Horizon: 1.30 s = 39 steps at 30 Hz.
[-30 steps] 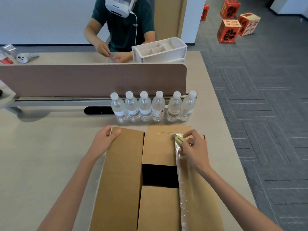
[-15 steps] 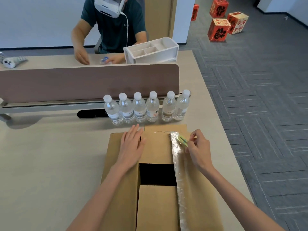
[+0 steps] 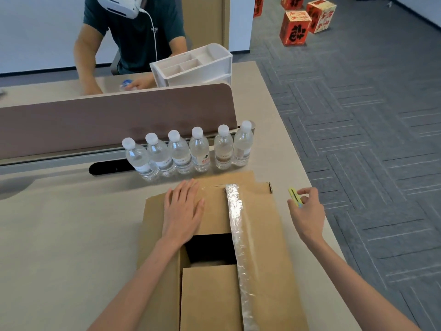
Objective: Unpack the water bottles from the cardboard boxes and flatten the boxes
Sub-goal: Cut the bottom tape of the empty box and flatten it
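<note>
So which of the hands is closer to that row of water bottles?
The left. The left hand lies flat on the cardboard box, fingertips just short of the water bottles. The right hand holds a yellow cutter off the box's right side, farther from them.

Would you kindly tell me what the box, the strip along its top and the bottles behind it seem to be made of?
Box: brown cardboard by the look, matt, with stiff folded flaps.
Strip: clear plastic packing tape, probably; glossy, wrinkled, catching the light.
Bottles: clear thin plastic, seemingly, with white caps and paper-like labels.
</note>
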Each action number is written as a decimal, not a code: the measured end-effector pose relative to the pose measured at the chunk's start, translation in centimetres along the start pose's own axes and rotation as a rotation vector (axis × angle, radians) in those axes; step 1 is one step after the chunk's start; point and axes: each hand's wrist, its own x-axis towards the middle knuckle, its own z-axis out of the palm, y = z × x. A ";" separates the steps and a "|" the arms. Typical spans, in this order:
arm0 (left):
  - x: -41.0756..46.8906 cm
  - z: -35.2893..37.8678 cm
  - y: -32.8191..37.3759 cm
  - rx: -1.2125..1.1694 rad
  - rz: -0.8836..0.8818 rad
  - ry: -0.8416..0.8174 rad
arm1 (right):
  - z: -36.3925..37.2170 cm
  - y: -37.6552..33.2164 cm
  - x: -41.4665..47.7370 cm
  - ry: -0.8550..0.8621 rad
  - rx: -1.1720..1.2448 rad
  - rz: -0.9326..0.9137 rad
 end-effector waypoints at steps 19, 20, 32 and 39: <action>0.1 0.1 0.0 -0.089 0.013 0.077 | 3.4 11.2 -1.3 -0.121 -0.270 0.091; 0.1 0.1 0.0 -0.090 0.013 0.075 | 3.5 11.2 -1.2 -0.119 -0.271 0.084; -0.1 -0.5 0.4 -0.111 -0.006 0.088 | 2.9 1.6 2.2 0.054 0.071 -0.113; -0.1 -0.3 0.2 -0.118 0.006 0.112 | 3.6 -8.6 2.0 -0.405 0.063 -0.442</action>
